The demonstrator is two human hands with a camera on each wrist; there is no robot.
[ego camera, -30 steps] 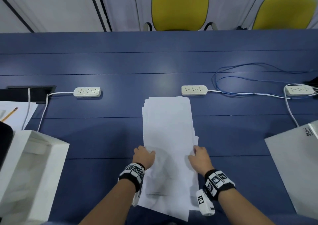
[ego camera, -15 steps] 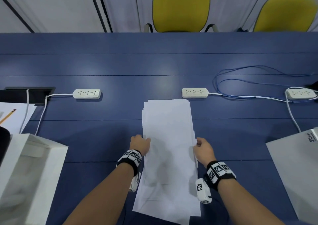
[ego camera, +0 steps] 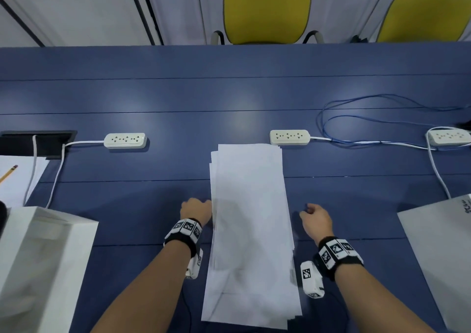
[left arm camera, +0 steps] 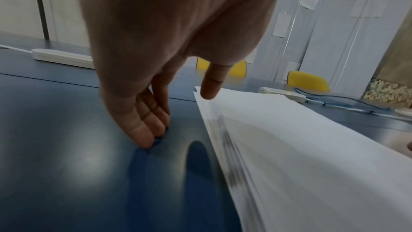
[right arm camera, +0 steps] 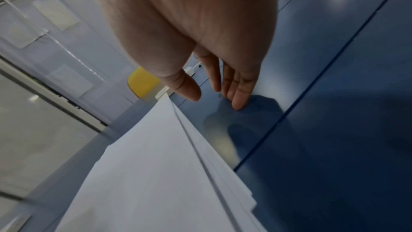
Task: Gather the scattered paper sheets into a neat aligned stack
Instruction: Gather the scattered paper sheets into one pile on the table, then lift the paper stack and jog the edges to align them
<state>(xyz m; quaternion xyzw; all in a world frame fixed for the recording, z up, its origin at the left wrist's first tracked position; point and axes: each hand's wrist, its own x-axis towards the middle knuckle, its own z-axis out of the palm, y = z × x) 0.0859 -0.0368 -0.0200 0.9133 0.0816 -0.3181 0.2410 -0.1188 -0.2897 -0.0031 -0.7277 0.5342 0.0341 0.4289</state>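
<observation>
The sheets (ego camera: 251,230) lie in one pile mid-table (ego camera: 153,98), between the hands, but the far and near edges are stepped and the right side fans, so the squaring step looks in hand, not finished. The left hand (ego camera: 195,210) sits at the pile's left edge, fingers (left arm camera: 142,130) straight with tips on the table and gripping nothing; the right hand (ego camera: 316,218) is just beside the right edge, apart from it, fingers (right arm camera: 238,93) loosely extended and empty. I judge the next move calls for both palms pressing inward together, then tapping the short ends flush
</observation>
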